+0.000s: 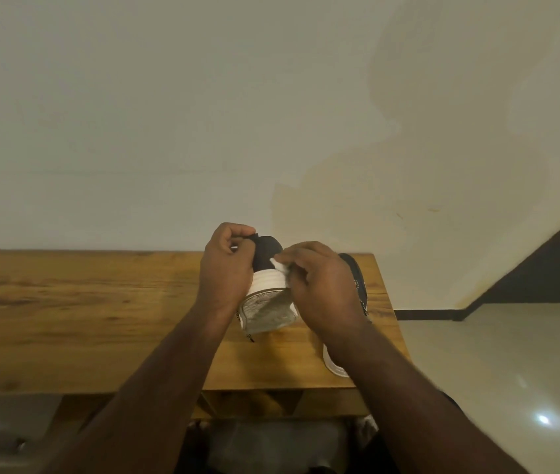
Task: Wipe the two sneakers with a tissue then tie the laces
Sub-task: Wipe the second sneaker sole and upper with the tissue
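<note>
A dark sneaker with a white sole (268, 302) is held up above the wooden table (100, 309), its sole turned toward me. My left hand (227, 265) grips its upper part from the left. My right hand (323, 285) pinches a small white tissue (280, 265) and presses it against the shoe's white side band. The second dark sneaker (357, 282) lies on the table behind my right hand, mostly hidden; its white toe end (335, 366) shows under my right forearm.
The table's right edge (395, 319) drops to a pale glossy floor (494, 371). A plain wall (271, 114) stands right behind the table. Below the table's front edge there is an open shelf (254, 403).
</note>
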